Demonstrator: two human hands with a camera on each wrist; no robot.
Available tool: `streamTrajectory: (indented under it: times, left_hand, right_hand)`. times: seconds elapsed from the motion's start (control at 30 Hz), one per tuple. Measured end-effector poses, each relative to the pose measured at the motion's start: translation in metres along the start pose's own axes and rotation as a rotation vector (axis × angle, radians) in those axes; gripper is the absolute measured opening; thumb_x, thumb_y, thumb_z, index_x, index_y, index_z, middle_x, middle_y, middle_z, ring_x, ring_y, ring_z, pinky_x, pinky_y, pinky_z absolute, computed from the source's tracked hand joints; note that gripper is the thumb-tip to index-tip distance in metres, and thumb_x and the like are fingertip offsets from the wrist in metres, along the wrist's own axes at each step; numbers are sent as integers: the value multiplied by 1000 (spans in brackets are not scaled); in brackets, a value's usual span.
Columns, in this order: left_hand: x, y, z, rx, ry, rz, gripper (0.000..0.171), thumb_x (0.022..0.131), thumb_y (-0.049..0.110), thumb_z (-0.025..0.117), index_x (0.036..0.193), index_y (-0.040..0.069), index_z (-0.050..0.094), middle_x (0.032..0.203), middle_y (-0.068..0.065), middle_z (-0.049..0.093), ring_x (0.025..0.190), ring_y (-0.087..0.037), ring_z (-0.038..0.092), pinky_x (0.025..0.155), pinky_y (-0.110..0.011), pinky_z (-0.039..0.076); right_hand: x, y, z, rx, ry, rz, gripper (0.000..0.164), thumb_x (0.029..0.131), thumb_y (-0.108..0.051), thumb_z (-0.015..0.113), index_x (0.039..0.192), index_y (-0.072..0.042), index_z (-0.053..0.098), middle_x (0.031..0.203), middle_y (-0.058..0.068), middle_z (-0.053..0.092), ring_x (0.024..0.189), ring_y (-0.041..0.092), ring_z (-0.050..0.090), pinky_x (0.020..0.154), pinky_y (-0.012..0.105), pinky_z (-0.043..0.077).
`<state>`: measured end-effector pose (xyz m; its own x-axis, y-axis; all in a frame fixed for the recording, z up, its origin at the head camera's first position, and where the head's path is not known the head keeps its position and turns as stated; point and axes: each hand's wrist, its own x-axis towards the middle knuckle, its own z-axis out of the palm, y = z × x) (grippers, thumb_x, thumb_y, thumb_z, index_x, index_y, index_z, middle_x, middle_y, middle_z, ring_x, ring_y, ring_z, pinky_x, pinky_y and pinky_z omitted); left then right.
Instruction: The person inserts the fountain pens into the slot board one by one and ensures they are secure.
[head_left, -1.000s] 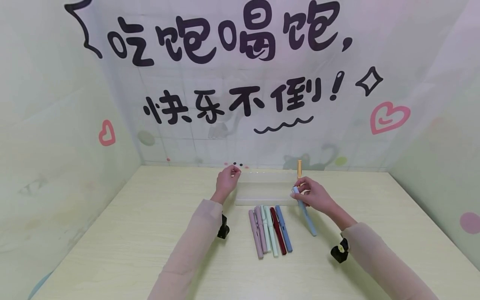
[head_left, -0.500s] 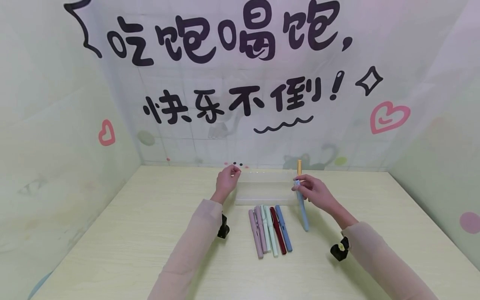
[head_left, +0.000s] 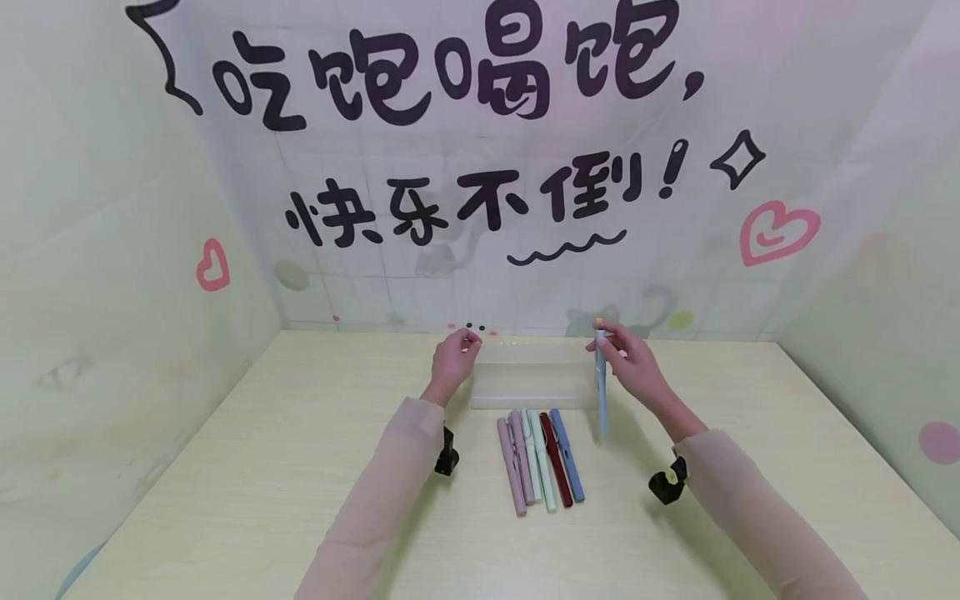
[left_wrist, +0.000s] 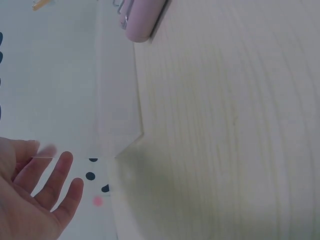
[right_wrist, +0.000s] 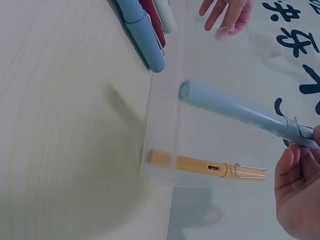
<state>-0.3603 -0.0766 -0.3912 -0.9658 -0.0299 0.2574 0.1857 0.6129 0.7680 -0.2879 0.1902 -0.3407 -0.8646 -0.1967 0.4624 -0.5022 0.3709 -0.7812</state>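
Note:
My left hand (head_left: 452, 362) pinches the upper left corner of a translucent plastic stand (head_left: 534, 379), its other fingers spread in the left wrist view. Between thumb and fingers, my right hand (head_left: 633, 367) grips a light blue pen (head_left: 602, 383) by its clip end. The pen hangs nearly upright at the stand's right end, lower end above the front lip. Behind it a yellow pen (right_wrist: 200, 165) stands against the stand, mostly hidden in the head view. In front lies a row of mauve pens (head_left: 513, 471), mint pens (head_left: 533, 458), a dark red pen (head_left: 556, 458) and a blue pen (head_left: 567, 458).
The stand sits near the back of a pale wood-grain table (head_left: 300, 500). Close behind rises a printed backdrop (head_left: 420, 292) with black lettering. Side panels (head_left: 885, 358) close off the left and right.
My right hand has lifted the light blue pen up and back, swinging it from a slant to nearly upright in front of the yellow pen. The left hand keeps its place on the stand.

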Motion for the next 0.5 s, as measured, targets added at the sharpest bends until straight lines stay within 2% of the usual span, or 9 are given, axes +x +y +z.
streamTrajectory:
  times: [0.23,0.5]
  left_hand:
    - [0,0,0,-2,2,-1,12,89,14,52,94,5,59,99,-10,63,97,-25,56,79,-37,43]
    - [-1,2,-1,-3,-9,-6,13,89,14,52,95,5,59,100,-11,62,98,-25,56,79,-38,43]
  right_hand:
    - [14,3,-2,18,44,-33,25,93,-4,41,116,6,42,97,26,59,85,35,51,60,21,38]
    - [31,27,-1,-14,116,-19,27,93,-14,44,117,0,45,103,17,60,94,25,53,73,25,42]
